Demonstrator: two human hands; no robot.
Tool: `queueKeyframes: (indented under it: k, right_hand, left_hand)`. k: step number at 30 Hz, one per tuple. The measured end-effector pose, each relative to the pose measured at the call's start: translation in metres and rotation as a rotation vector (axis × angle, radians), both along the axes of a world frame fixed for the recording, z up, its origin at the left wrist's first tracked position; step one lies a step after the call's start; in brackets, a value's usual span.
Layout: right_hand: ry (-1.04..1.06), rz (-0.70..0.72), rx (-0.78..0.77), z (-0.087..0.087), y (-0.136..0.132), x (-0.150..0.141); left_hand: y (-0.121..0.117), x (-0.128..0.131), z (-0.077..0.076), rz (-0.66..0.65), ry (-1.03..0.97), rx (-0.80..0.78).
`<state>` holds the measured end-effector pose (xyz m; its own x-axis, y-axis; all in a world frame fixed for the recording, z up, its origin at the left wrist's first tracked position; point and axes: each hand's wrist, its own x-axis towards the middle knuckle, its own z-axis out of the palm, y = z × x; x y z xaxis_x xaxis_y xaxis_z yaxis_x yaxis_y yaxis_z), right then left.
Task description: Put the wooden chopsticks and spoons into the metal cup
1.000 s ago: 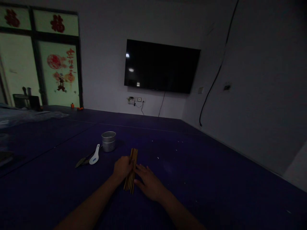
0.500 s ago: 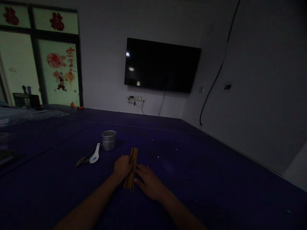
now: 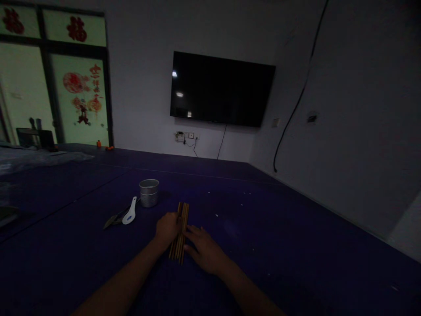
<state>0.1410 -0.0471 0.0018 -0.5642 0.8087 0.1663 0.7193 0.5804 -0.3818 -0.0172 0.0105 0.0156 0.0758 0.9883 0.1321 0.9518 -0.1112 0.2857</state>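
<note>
The sticks [image 3: 179, 250] lie on the table [image 3: 279, 245] between your hands. Your left hand [image 3: 168, 228] curls over them, its grip unclear; your right hand's [image 3: 207, 251] fingers spread beside them. Uneven pressure could fan them out; a leftward sweep could knock the spoon [image 3: 129, 215] or cup [image 3: 149, 195].

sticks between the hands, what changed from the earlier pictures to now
At the far end of the sticks, the leftmost has edged left, opening a narrow gap. The left hand still grips them; the right hand stays at their side. The cup and white spoon have not moved.
</note>
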Motion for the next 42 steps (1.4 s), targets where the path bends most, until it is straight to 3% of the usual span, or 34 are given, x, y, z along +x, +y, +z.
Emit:
queueKeyframes:
  k: [14,30,42]
  right_hand:
    - [-0.017,-0.009,-0.013,0.0,0.001,0.001]
    - [0.01,0.01,0.001,0.004,-0.001,0.0]
    - [0.006,-0.007,0.028,0.007,-0.005,-0.002]
  left_hand:
    - [-0.002,-0.002,0.003,0.057,0.105,0.06]
    - [-0.004,0.001,0.007,-0.031,0.265,0.079]
    - [-0.004,0.0,0.01,-0.072,0.269,0.055]
